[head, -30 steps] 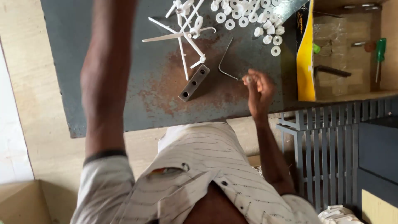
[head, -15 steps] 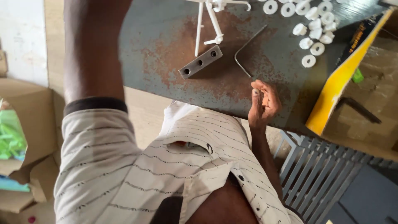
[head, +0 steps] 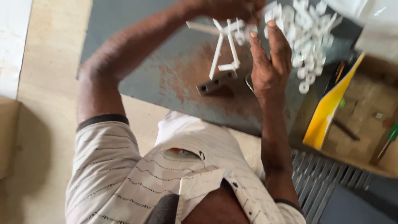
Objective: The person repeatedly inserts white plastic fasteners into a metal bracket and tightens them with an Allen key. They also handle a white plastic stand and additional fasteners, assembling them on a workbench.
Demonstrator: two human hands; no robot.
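Note:
A white plastic rod assembly [head: 224,49] stands on the rust-stained grey table [head: 157,79]. My left hand [head: 226,7] is at the top edge of the view, blurred, and closes over the upper end of the assembly. Just right of the rods my right hand [head: 269,62] is raised with its fingers spread and nothing in it. A grey metal bar with holes [head: 215,83] lies below the rods. A bent metal wire [head: 248,83] is mostly hidden behind my right hand. A pile of white plastic rings [head: 309,37] lies to the right.
A yellow box flap [head: 327,112] stands at the table's right edge beside a cardboard box [head: 365,103] that holds tools, one with a green handle [head: 391,132]. A grey metal grate [head: 323,182] is lower right. The tan floor [head: 45,83] lies to the left.
My right hand has left the table's near edge, risen to the white rods and spread its fingers. My left hand has come into view at the top. The view has shifted.

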